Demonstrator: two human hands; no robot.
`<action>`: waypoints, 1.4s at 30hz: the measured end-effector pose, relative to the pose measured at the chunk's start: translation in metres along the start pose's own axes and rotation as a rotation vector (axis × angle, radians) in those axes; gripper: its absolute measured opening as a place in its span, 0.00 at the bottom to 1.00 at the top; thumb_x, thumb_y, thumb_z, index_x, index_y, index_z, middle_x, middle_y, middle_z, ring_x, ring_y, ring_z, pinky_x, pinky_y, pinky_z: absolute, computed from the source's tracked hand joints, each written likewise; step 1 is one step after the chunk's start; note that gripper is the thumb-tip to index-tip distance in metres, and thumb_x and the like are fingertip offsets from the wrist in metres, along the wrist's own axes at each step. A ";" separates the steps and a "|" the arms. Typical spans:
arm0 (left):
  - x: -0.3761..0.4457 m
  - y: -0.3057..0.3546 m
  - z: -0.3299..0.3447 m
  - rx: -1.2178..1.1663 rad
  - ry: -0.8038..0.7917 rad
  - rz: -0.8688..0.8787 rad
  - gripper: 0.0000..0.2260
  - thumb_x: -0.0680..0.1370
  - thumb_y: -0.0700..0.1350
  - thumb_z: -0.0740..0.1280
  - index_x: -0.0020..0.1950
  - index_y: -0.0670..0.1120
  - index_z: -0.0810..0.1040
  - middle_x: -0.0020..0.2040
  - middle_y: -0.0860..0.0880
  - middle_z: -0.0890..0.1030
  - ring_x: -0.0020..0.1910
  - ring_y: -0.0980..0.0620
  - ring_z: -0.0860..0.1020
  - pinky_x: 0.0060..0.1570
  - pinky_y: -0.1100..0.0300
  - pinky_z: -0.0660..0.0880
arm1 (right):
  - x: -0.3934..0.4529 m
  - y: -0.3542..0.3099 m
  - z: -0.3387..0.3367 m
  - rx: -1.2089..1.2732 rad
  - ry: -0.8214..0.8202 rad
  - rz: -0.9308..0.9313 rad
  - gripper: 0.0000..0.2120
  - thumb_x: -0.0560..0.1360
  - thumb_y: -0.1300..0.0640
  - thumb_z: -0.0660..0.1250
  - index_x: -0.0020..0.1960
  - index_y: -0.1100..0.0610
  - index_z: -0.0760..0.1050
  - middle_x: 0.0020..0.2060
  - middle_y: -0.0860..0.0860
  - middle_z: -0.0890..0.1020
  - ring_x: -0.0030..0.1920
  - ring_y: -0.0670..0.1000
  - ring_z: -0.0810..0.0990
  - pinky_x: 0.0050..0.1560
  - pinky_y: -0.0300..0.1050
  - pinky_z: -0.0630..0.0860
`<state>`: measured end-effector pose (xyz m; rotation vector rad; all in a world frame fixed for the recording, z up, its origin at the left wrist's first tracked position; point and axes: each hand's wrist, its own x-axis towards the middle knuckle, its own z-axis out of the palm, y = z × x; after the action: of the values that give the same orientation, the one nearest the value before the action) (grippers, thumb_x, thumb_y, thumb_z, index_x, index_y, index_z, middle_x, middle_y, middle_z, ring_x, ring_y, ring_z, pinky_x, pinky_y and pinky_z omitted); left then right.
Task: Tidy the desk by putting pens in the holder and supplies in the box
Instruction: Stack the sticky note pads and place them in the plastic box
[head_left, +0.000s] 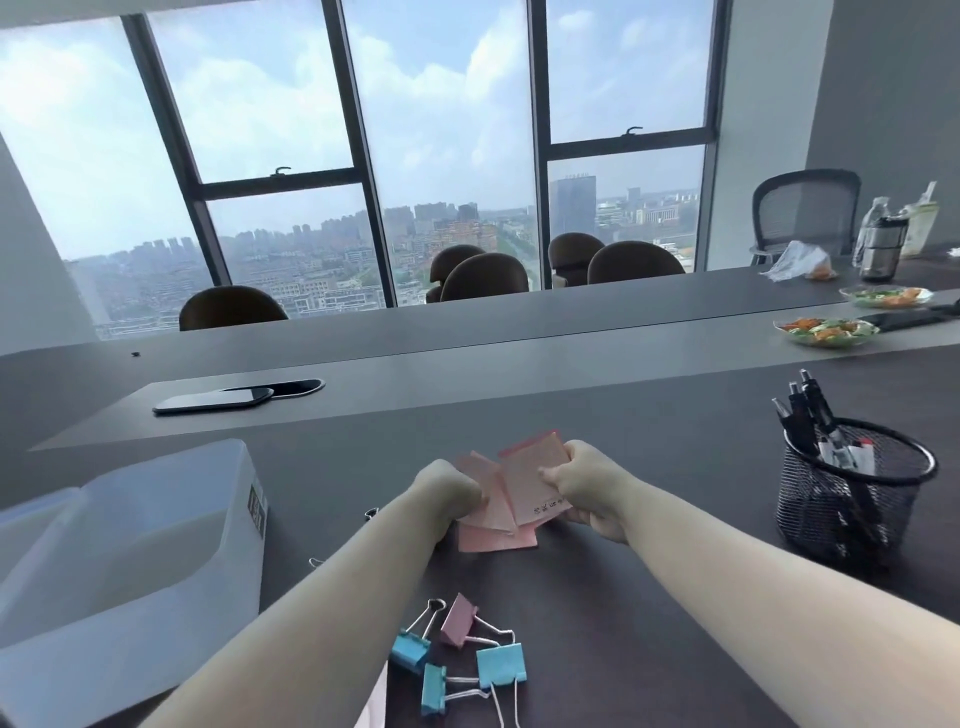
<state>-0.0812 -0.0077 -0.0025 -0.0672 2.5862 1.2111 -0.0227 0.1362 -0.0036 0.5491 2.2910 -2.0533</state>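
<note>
Both hands hold pink sticky-note pads (524, 488) just above the dark desk (649, 447). My left hand (449, 496) grips the left pads and my right hand (584, 488) grips a tilted pad with small print on it. Another pink pad (493, 540) lies flat beneath them. Several binder clips (462, 654), blue and pink, lie near the front edge between my forearms. A translucent plastic box (156, 535) stands open at the left. A black mesh pen holder (852, 499) at the right contains several pens.
A dark phone (213, 400) lies on the raised middle strip of the desk. Two plates of food (826, 332) and a bottle (883, 249) stand at the far right. Chairs line the far side below the windows.
</note>
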 end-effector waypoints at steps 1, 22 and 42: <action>0.004 -0.003 -0.002 -0.108 -0.005 0.010 0.18 0.72 0.39 0.67 0.62 0.39 0.76 0.61 0.40 0.80 0.58 0.41 0.81 0.51 0.54 0.79 | -0.001 0.000 0.000 0.006 0.005 -0.013 0.03 0.79 0.61 0.58 0.51 0.54 0.68 0.58 0.61 0.79 0.48 0.55 0.79 0.52 0.52 0.78; -0.111 -0.056 -0.088 -0.290 0.075 0.068 0.10 0.77 0.32 0.64 0.38 0.43 0.74 0.36 0.46 0.77 0.32 0.50 0.76 0.23 0.66 0.76 | -0.090 -0.030 0.035 -0.100 -0.053 -0.109 0.06 0.79 0.62 0.60 0.54 0.56 0.70 0.43 0.54 0.80 0.37 0.49 0.78 0.36 0.42 0.77; -0.172 -0.119 -0.108 -0.428 0.142 -0.238 0.11 0.81 0.39 0.60 0.39 0.43 0.71 0.31 0.48 0.78 0.13 0.54 0.75 0.17 0.68 0.71 | -0.152 -0.026 0.110 -0.265 -0.284 0.136 0.11 0.81 0.64 0.55 0.40 0.60 0.67 0.35 0.56 0.75 0.34 0.53 0.76 0.47 0.50 0.78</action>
<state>0.0775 -0.1799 0.0215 -0.5479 2.2967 1.6890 0.0893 -0.0095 0.0429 0.3615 2.2365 -1.6137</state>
